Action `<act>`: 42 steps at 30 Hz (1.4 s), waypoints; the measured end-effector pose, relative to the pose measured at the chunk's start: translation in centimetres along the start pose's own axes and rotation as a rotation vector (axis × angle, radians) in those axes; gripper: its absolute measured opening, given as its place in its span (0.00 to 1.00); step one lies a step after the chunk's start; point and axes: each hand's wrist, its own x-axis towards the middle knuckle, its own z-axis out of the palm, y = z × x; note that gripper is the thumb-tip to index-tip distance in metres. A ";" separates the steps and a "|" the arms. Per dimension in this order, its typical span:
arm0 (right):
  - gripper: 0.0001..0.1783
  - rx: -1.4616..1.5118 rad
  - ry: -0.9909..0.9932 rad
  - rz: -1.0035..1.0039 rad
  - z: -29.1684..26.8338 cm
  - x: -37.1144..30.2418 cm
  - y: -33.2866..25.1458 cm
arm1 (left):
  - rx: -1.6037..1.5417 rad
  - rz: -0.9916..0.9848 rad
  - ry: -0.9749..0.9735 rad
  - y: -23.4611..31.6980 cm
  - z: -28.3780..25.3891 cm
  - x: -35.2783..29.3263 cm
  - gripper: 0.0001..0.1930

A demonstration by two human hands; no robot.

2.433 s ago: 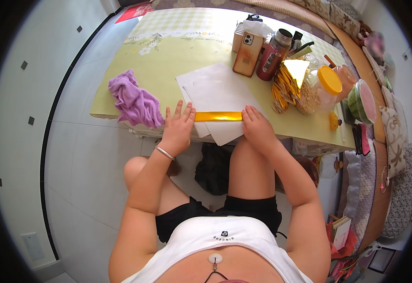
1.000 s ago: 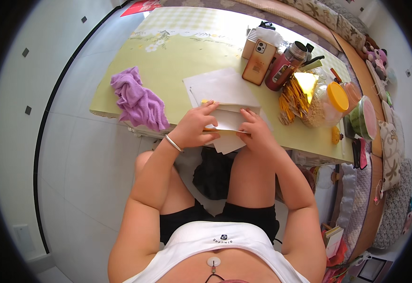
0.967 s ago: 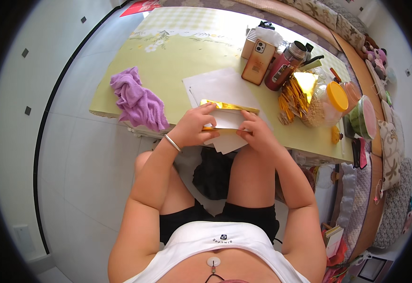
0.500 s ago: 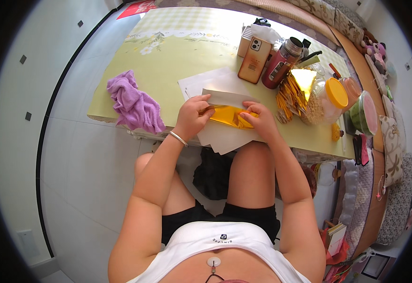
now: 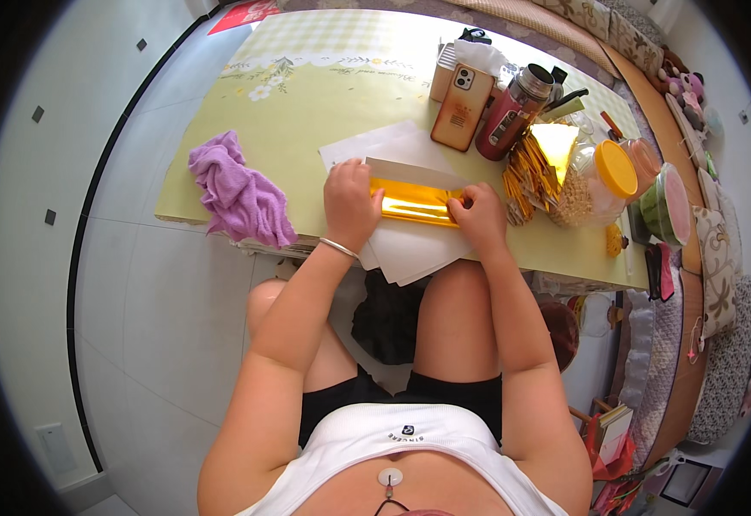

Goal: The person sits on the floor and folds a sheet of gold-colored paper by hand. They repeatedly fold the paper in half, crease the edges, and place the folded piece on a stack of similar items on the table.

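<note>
A sheet of gold foil paper [image 5: 414,206] lies partly folded near the table's front edge, its shiny side up along the fold and a pale grey strip of its back showing behind. My left hand [image 5: 352,206] is closed on its left end, thumb against the gold. At the other end, my right hand [image 5: 483,218] pinches the foil between thumb and curled fingers. Several white sheets of paper [image 5: 403,260] lie beneath, sticking out in front and behind. A silver bangle [image 5: 339,248] circles my left wrist.
Left on the table [image 5: 306,112] lies a crumpled purple cloth [image 5: 242,193]. Behind my right hand stand a phone [image 5: 462,107] and a dark red thermos [image 5: 513,116]. Folded gold foil pieces [image 5: 526,172], a yellow-lidded jar [image 5: 615,168] and a green container [image 5: 663,206] crowd the right.
My hands have moved slightly apart along the foil. The fingers have curled in more at both ends, and the gold strip looks flatter and smoother.
</note>
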 end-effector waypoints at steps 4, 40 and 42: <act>0.12 0.011 0.021 -0.005 0.3 -0.4 0.0 | -0.153 0.308 -0.221 0.7 0.7 -1.5 0.23; 0.40 -0.312 -0.180 -0.531 -0.3 -6.0 1.1 | 0.219 0.175 -0.661 0.4 -2.2 -3.3 0.53; 0.36 -0.314 -0.199 -0.532 -1.5 -5.4 2.4 | 0.265 0.057 -0.716 -0.6 -3.5 -2.9 0.53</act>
